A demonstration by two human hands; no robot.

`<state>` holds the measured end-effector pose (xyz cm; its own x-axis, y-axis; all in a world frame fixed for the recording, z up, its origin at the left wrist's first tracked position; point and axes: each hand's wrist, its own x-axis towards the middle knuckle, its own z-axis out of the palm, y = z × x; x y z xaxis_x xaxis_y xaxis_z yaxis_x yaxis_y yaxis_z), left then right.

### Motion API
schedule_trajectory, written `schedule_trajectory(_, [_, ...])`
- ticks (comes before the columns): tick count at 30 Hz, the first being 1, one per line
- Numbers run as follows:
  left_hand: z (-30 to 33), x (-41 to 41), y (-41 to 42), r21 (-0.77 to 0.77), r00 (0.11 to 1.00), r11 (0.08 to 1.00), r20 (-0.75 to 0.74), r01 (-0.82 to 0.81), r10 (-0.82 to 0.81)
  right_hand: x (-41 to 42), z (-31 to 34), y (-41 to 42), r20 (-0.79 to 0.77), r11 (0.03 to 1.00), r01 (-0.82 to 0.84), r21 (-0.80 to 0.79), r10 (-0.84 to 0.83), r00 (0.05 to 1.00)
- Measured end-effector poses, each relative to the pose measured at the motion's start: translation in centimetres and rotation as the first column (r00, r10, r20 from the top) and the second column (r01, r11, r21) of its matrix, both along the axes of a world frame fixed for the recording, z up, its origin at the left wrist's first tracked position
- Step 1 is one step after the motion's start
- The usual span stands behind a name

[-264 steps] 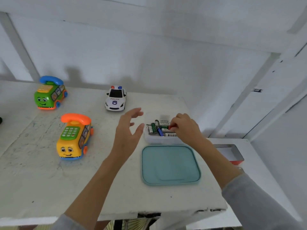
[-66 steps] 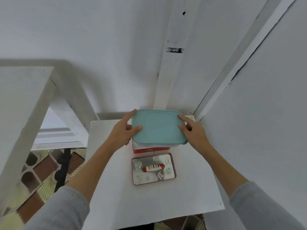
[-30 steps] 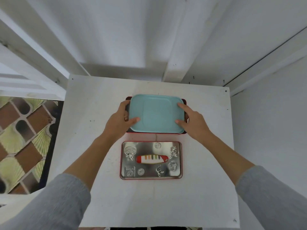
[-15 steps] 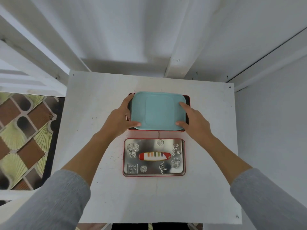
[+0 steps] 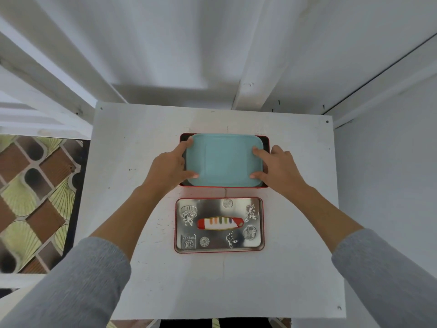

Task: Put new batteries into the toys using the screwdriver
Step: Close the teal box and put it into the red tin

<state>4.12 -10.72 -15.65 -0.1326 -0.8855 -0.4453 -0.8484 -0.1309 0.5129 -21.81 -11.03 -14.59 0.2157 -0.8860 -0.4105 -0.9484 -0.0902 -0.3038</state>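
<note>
Both hands grip a teal box [image 5: 224,159] from its short ends. The left hand [image 5: 165,169] clamps the left end, index finger stretched along the far corner and thumb tip pressed on the near edge of the lid. The right hand [image 5: 280,168] mirrors it at the right end, with a fingertip on the lid near the far corner and the thumb on the near edge; the other fingers curl down past the box's side, out of sight.

Between the two grips, the box sits inside a red tin [image 5: 266,143], whose rim shows as a thin band around it, widest at the far right corner. Whether the box rests on the tin's floor or is held just above it cannot be told from this high angle.

Just nearer the person than the grips, apart from the tin by a narrow strip of bare surface, lies the tin's lid [image 5: 219,224], upside down, its shiny embossed inside facing up. In the middle of it lies a small red and white piece with coloured stripes [image 5: 220,224], long axis running left to right.

All of this stands on a white tabletop [image 5: 142,143]. Grey sleeves [image 5: 78,285] cover both forearms from about mid-length. Left of the left grip, beyond the tabletop's edge, a patterned floor [image 5: 33,197] shows. No toys, batteries or screwdriver are in view.
</note>
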Motion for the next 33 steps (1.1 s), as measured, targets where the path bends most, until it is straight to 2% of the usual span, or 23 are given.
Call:
schedule_trajectory(3, [0.0, -0.2, 0.0, 0.007, 1.000, 1.000, -0.014, 0.019, -0.019, -0.2, -0.3, -0.2, 0.015, 0.997, -0.036, -0.067, 0.037, 0.999])
schedule_trajectory(6, [0.0, 0.0, 0.3, 0.004, 0.997, 1.000, -0.076, -0.023, 0.023, -0.5, -0.5, -0.4, -0.061, 0.995, -0.030, -0.091, 0.024, 0.998])
schedule_trajectory(11, [0.1, 0.0, 1.0, 0.037, 0.986, 0.996, -0.146, -0.079, 0.084, -0.9, -0.5, -0.2, -0.086, 1.000, 0.019, -0.021, -0.020, 0.996])
schedule_trajectory(14, [-0.4, 0.0, 1.0, 0.081, 0.968, 0.991, -0.223, -0.102, 0.118, -1.0, -0.4, 0.1, -0.018, 0.994, 0.084, 0.068, -0.083, 0.996])
schedule_trajectory(18, [-1.3, 0.1, 0.5, 0.144, 0.974, 0.985, -0.192, -0.091, 0.118, -0.9, -0.4, 0.0, 0.086, 0.967, 0.161, 0.197, -0.181, 0.980])
schedule_trajectory(25, [-1.3, 0.2, -0.1, 0.148, 0.997, 0.988, -0.066, -0.038, 0.048, -0.7, -0.1, -0.1, 0.034, 0.963, 0.171, 0.211, -0.182, 0.983])
schedule_trajectory(28, [-0.6, -0.2, 0.0, 0.095, 0.996, 0.994, 0.067, 0.043, -0.050, -0.4, -0.1, -0.2, -0.006, 0.968, 0.157, 0.194, -0.159, 0.987])
schedule_trajectory(30, [0.1, -0.4, 0.4, 0.004, 0.985, 0.996, 0.153, 0.085, -0.084, -0.1, -0.1, -0.1, -0.043, 0.976, 0.133, 0.174, -0.128, 0.991])
schedule_trajectory(31, [0.3, -0.3, 0.7, -0.053, 0.987, 0.996, 0.148, 0.073, -0.064, 0.0, 0.0, 0.0, -0.053, 0.980, 0.126, 0.156, -0.119, 0.992])
schedule_trajectory(33, [0.4, 0.2, 1.7, -0.174, 0.998, 0.984, 0.028, -0.045, 0.051, -0.3, 0.1, 0.6, -0.016, 0.985, 0.139, 0.105, -0.138, 0.990])
